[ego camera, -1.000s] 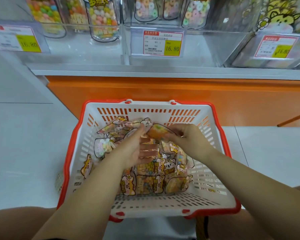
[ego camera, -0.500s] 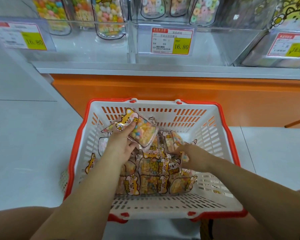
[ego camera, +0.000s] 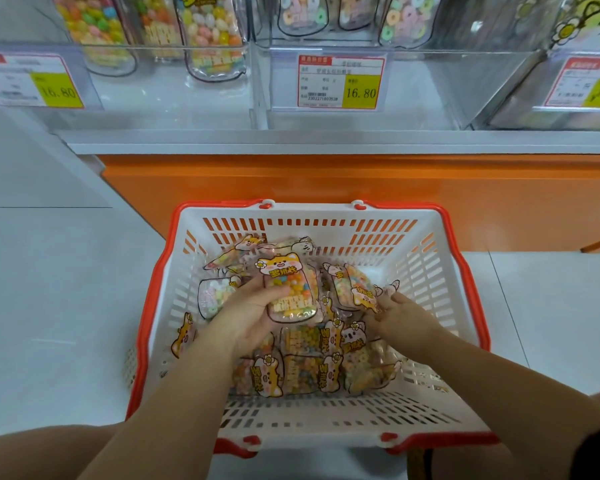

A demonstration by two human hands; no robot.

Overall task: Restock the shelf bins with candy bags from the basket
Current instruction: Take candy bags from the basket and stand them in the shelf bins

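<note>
**Operator:** Left hand status?

**Guide:** Your left hand [ego camera: 250,318] holds one candy bag [ego camera: 291,292]. Your thumb lies across the bag's front left edge. The remaining fingers are hidden behind it. The bag stands upright with its cat-print header at the far end, raised above the pile of bags [ego camera: 309,368].

**Operator:** Right hand status?

**Guide:** Your right hand [ego camera: 404,318] is down in the right half of the basket [ego camera: 326,221]. Its fingers [ego camera: 390,300] are bent and touch the near right edge of a second bag [ego camera: 352,289]. That bag lies tilted on the pile, just right of the held bag. Whether the fingers pinch it cannot be determined.

**Operator:** Basket location?

**Guide:** The basket, white with a red rim, sits on the floor [ego camera: 49,306], near the orange base panel [ego camera: 326,178].

**Operator:** Bin location?

**Guide:** The clear shelf bins [ego camera: 430,91] sit above that panel, on the far side. The left bin contains jelly-bean bags [ego camera: 208,36]. The middle bin contains ring-candy bags [ego camera: 298,15] and carries a price label [ego camera: 340,83] reading 16.80.
</note>
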